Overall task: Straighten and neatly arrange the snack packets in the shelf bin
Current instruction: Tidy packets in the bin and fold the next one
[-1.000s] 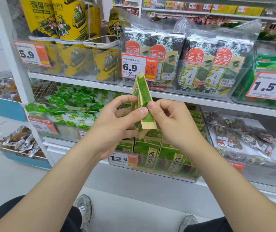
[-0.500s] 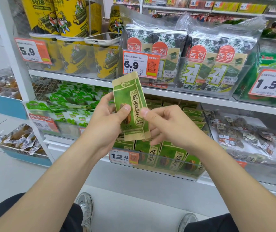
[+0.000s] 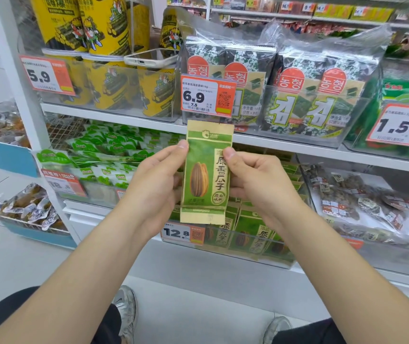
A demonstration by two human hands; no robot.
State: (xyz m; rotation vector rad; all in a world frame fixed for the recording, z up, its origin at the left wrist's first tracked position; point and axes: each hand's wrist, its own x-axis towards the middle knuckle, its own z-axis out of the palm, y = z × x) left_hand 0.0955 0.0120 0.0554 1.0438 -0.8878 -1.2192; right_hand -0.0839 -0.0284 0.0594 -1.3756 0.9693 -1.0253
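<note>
A white shop shelving unit [image 3: 149,121] fills the background, stocked with clear bins. The reference item is the shelf bin [image 3: 248,255] on the lower shelf, with a price tag [image 3: 176,233] reading "12.8" on its front wall. Inside the bin, green packets [image 3: 260,235] stand upright in rows; the exact number cannot be counted. One green-and-tan snack packet [image 3: 207,175] is held upright just above the front of the bin, face to the camera. It shows one sunflower seed and the vertical text "原香瓜子". The left hand [image 3: 154,184] pinches its left edge and the right hand [image 3: 260,180] pinches its right edge, thumbs in front and fingers behind.

On the shelf above the bin, three tags read "5.9" [image 3: 44,75], "6.9" [image 3: 206,95] and "1.5" [image 3: 397,125]. Seaweed packs [image 3: 297,100] directly above the bin carry four red "농형" badges. Above and left of the bin stand yellow canisters [image 3: 104,21], with one phone [image 3: 149,59] lying on top of the lower row
</note>
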